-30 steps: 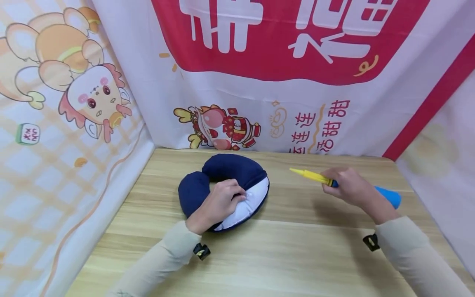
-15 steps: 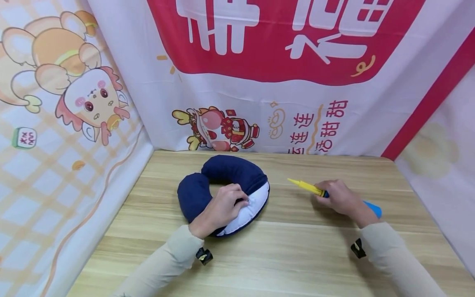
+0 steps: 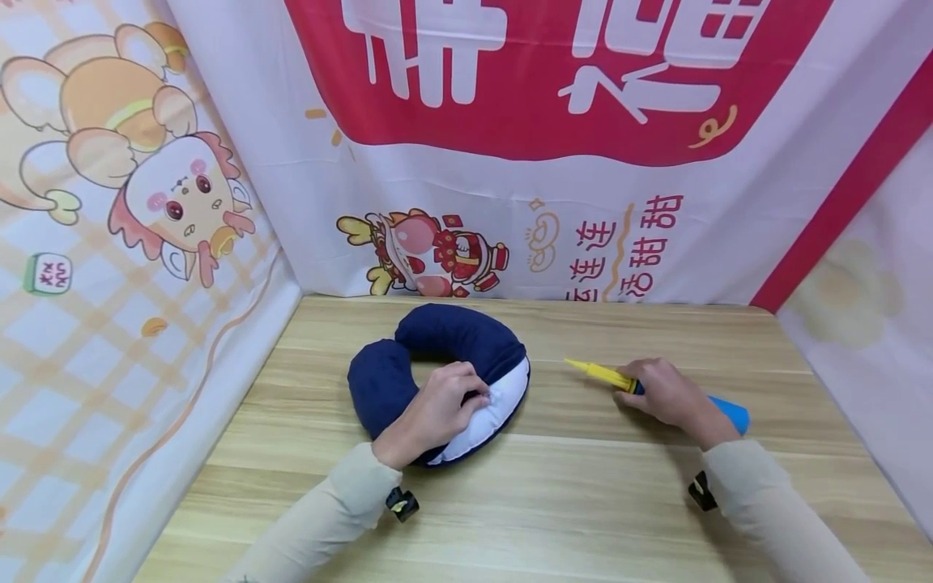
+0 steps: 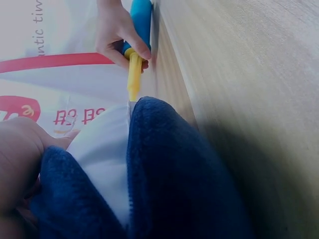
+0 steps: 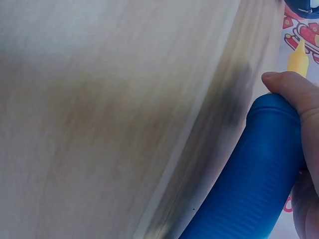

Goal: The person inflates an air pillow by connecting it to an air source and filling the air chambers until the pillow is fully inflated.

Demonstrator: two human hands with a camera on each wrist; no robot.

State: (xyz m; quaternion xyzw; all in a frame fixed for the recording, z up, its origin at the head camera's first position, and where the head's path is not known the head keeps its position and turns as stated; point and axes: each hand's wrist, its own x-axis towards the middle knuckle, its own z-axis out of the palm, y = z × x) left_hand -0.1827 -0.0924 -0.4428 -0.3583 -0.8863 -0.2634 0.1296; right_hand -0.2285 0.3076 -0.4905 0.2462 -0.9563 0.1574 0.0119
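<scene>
A navy U-shaped neck pillow (image 3: 466, 336) lies on the wooden table, its cover unzipped along one side so that a white inner liner (image 3: 503, 405) shows. My left hand (image 3: 440, 405) lies over the pillow and pinches at the liner with thumb and forefinger; a small clear bit, perhaps a valve, shows at the fingertips. To the right, my right hand (image 3: 666, 394) grips a blue hand air pump (image 3: 729, 413) near its front end. The pump's yellow nozzle (image 3: 601, 372) points left toward the pillow, with a gap between them. In the right wrist view the pump's ribbed blue barrel (image 5: 254, 169) fills the lower right.
Wood-grain table surface (image 3: 568, 510) stretches in front of and between the hands. A white cloth with red print (image 3: 547, 105) hangs behind the table. Patterned cloth (image 3: 146, 340) borders the left side, and pale cloth (image 3: 875, 324) borders the right.
My right hand has shifted left and slightly nearer to me with the air pump, then nearly stopped. The left hand stays on the neck pillow, almost unmoved.
</scene>
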